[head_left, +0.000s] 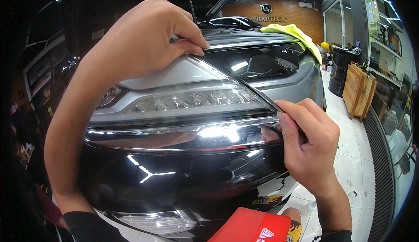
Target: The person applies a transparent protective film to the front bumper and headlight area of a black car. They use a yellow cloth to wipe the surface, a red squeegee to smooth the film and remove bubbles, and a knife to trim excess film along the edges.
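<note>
A car's headlight (192,100) fills the middle of the view, with a row of clear lenses in a silver housing. A thin, see-through film (269,133) seems to lie over it and the glossy strip below, wrinkled near the headlight's right corner. My left hand (152,34) arches over the top of the headlight, thumb and forefinger pinched at the film's upper edge. At the right corner, my right hand (310,139) pinches the same edge between thumb and forefinger. A taut line runs from one pinch to the other. The film's outline is hard to follow.
Below is the black bumper (174,176) with a lower lamp (157,221). A red flat item (248,226) sits at the bottom. A yellow-green cloth (294,34) drapes over the car's far edge. A black drum (338,72) and wooden crate (358,91) stand right; a white bottle (309,207) is on the floor.
</note>
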The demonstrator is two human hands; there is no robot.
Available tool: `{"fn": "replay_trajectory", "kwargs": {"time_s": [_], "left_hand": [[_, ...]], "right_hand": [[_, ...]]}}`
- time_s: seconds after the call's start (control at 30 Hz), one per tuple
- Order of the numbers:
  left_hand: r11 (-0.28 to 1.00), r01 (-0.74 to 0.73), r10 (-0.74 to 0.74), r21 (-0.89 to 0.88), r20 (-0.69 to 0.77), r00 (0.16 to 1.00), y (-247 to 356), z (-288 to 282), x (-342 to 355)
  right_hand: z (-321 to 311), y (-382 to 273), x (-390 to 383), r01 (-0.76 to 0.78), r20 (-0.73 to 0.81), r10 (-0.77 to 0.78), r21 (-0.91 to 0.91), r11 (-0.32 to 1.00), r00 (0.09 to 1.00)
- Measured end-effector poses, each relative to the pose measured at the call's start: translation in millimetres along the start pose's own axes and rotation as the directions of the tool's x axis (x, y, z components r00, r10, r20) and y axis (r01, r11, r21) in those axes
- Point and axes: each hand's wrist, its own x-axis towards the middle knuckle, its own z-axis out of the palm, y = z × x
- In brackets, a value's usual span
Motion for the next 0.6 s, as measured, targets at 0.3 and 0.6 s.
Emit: {"fn": "replay_trajectory", "kwargs": {"time_s": [0.3,0.6], "left_hand": [[1.000,0.020,-0.020,-0.001,-0.010,1.000,3.3,-0.4,-1.6],[0.999,0.033,-0.033,0.005,-0.006,0.999,4.4,-0.3,0.8]], "right_hand": [[0.2,-1.5,-2.3,-0.012,0.002,0.012,0.010,1.000,1.000],[1.7,-2.7,-3.7,-0.002,0.020,0.003,-0.055,0.998,1.000]]}}
